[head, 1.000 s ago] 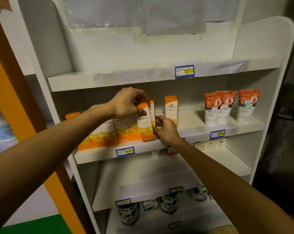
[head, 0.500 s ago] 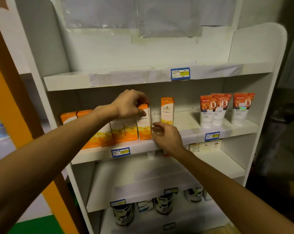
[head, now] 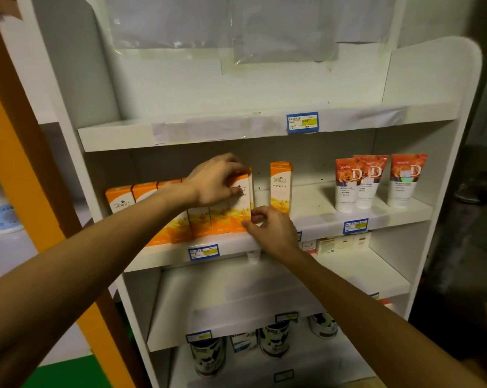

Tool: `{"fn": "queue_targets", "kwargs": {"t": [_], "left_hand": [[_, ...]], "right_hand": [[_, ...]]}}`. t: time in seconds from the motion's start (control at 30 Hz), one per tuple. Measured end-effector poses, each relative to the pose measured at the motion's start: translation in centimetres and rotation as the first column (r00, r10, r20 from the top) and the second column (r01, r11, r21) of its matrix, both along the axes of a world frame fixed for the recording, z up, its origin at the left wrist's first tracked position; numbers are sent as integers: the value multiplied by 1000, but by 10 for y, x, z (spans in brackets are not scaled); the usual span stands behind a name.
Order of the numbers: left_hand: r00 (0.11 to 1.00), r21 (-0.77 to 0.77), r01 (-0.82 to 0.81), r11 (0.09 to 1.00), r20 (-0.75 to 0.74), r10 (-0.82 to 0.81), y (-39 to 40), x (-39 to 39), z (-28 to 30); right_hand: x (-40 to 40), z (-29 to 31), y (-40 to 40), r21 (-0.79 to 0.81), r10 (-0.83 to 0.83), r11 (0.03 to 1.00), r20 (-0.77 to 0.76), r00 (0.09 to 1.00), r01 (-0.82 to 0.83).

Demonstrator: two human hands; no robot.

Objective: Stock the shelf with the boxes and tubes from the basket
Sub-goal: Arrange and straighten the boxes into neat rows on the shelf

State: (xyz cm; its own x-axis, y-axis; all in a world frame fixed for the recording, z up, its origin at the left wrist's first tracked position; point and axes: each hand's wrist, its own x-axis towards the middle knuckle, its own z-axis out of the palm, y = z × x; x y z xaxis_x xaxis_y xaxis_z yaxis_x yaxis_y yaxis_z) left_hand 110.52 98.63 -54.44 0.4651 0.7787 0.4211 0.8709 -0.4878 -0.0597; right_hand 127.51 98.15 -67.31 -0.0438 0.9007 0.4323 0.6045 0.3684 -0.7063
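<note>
A row of several orange-and-white boxes (head: 200, 222) stands on the white middle shelf (head: 315, 217). My left hand (head: 214, 182) grips the top of the rightmost box in the row (head: 240, 203). My right hand (head: 273, 228) pinches that same box at its lower right corner, by the shelf's front edge. One more orange box (head: 280, 186) stands alone just to the right. Three orange-and-white tubes (head: 376, 180) stand cap-down at the shelf's right end. The basket is out of view.
The top shelf (head: 236, 130) carries a blue price tag (head: 302, 122). Small pale boxes (head: 337, 243) sit at the back of the shelf below. Printed cans (head: 274, 341) stand on the lowest shelf. An orange post (head: 27, 152) rises at the left.
The box between my hands has been pushed back flush with the row. My right hand has closed onto its lower corner. The camera has shifted slightly.
</note>
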Motion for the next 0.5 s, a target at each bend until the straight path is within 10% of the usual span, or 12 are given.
{"fn": "queue_targets", "kwargs": {"t": [0.5], "left_hand": [[981, 234, 193, 953, -57, -184, -39, 25, -26]], "right_hand": [[53, -36, -41, 78, -58, 994, -164, 985, 72]]}}
